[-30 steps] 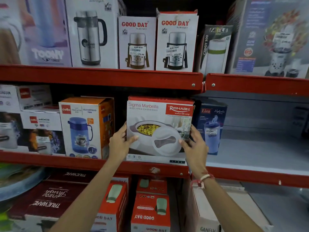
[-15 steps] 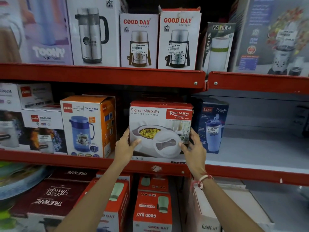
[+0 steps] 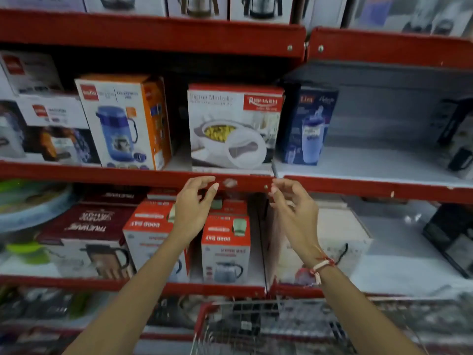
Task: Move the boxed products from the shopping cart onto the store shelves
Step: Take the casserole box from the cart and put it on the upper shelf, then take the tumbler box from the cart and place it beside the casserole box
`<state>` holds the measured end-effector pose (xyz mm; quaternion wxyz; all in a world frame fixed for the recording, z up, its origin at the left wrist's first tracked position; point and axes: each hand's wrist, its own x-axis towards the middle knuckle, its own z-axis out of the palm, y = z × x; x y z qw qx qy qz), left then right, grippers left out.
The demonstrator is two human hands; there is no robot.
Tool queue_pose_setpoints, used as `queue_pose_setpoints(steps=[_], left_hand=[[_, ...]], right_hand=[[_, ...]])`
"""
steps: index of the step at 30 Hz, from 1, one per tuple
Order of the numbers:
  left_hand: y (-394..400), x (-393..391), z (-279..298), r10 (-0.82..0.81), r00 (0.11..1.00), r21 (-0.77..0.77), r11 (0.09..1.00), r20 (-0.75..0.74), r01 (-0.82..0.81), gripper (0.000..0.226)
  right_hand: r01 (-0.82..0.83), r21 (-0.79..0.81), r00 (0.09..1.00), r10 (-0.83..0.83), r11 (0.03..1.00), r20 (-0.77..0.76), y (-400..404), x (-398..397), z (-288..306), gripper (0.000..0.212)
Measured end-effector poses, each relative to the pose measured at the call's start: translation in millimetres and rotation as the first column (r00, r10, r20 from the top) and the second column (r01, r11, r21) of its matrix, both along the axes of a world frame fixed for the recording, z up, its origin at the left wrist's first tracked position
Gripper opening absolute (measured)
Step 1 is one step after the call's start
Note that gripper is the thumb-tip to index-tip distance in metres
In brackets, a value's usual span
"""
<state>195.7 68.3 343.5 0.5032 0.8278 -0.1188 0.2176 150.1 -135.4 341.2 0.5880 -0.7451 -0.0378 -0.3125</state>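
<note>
The white and red casserole box [image 3: 234, 126] stands upright on the middle red shelf [image 3: 128, 174], between an orange jug box [image 3: 125, 121] and a dark blue bottle box [image 3: 307, 124]. My left hand [image 3: 194, 208] and my right hand [image 3: 294, 208] hover just below the shelf's front edge, fingers apart, holding nothing and apart from the box. The wire shopping cart [image 3: 256, 326] with a red rim shows at the bottom, blurred; its contents cannot be made out.
The middle shelf is bare grey metal [image 3: 371, 165] to the right of the blue box. Red and white flask boxes [image 3: 225, 247] and maroon boxes [image 3: 87, 226] fill the lower shelf. A black appliance [image 3: 453, 234] sits at far right.
Both hands let go of the casserole box, which now rests on the shelf, and dropped below the shelf edge. The view tilted down, bringing the cart into sight.
</note>
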Motion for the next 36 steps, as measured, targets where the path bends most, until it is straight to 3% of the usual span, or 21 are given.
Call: queue_pose_setpoints(steps=[7, 12, 15, 19, 24, 27, 29, 33, 36], left_hand=[[-26, -65, -76, -0.141, 0.969, 0.017, 0.989, -0.203, 0.147, 0.026], [-57, -102, -142, -0.193, 0.893, 0.05, 0.971, -0.407, 0.233, 0.028], [-79, -118, -188, -0.193, 0.813, 0.049, 0.964, -0.549, 0.262, 0.027], [-111, -136, -255, -0.171, 0.656, 0.077, 0.94, -0.735, 0.331, 0.025], [-151, -157, -331, -0.079, 0.385, 0.051, 0.947, -0.919, 0.317, 0.016], [-170, -175, -370, 0.001, 0.261, 0.084, 0.948, -0.965, 0.307, 0.021], [-182, -181, -391, 0.041, 0.183, 0.097, 0.945, -0.982, 0.311, 0.008], [-202, -175, -424, 0.15, 0.082, 0.167, 0.947, -0.985, 0.273, 0.012], [-211, -165, -439, 0.17, 0.004, 0.166, 0.96, -0.985, 0.227, 0.051]], right_hand=[[0.002, -0.06, 0.97, -0.017, 0.998, -0.242, -8, -71, -78, 0.011], [0.059, -0.073, 0.883, -0.086, 0.996, -0.461, -27, -114, -155, 0.011], [0.043, -0.098, 0.768, -0.096, 0.994, -0.633, -47, -135, -208, 0.016], [0.05, -0.057, 0.542, -0.075, 0.997, -0.837, -80, -154, -277, 0.022], [0.044, -0.007, 0.272, -0.019, 0.999, -0.962, -126, -173, -343, 0.014], [-0.038, -0.024, 0.043, -0.023, 0.999, -0.999, -150, -176, -375, 0.03], [-0.013, -0.008, -0.062, -0.009, 1.0, -0.998, -164, -173, -391, 0.037], [-0.023, 0.041, -0.166, 0.037, 0.999, -0.985, -181, -154, -418, 0.046], [0.018, 0.135, -0.137, 0.136, 0.991, -0.981, -180, -139, -434, 0.044]])
